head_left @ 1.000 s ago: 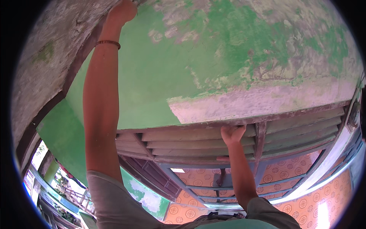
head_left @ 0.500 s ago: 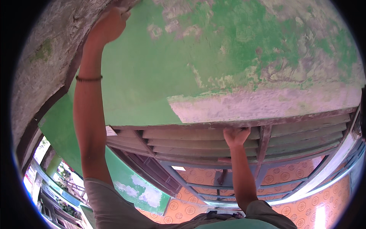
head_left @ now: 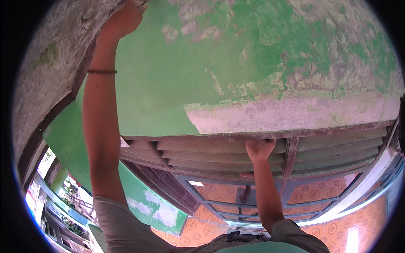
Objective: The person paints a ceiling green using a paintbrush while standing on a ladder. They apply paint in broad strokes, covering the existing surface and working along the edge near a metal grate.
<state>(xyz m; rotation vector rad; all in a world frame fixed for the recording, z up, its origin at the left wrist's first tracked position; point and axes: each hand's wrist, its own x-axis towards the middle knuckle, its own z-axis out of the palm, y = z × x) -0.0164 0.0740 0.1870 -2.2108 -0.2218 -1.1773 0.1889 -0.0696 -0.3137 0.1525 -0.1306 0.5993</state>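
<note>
- Reaching up toward eleven o'clock, the left hand [head_left: 122, 20] is narrow, its fingers folded round a thin tool [head_left: 142, 4].
- Tool located at the picture's upper rim, at eleven o'clock, where the green wall [head_left: 160, 84] meets the rough grey slab [head_left: 50, 55]. Contact with either surface cannot be confirmed.
- Tool orientation: the short visible part appears to slant toward two o'clock along its long axis. Full length and working end not verified; the rim cuts the view.
- Left arm found nearly straight, presumably because the spot lies high.
- Right hand [head_left: 259, 149] stands at four o'clock from centre, just in front of the louvres [head_left: 219, 155], fingers bent up to the lower edge of the rail [head_left: 337, 130]. Fingertips hidden; whether it grips or merely rests cannot be told. Placement suggests a brace for balance.
- Rail runs from nine toward three o'clock, bowed by the lens.
- Beam [head_left: 60, 108] slopes from nine toward eleven o'clock, passing behind the left forearm.
</note>
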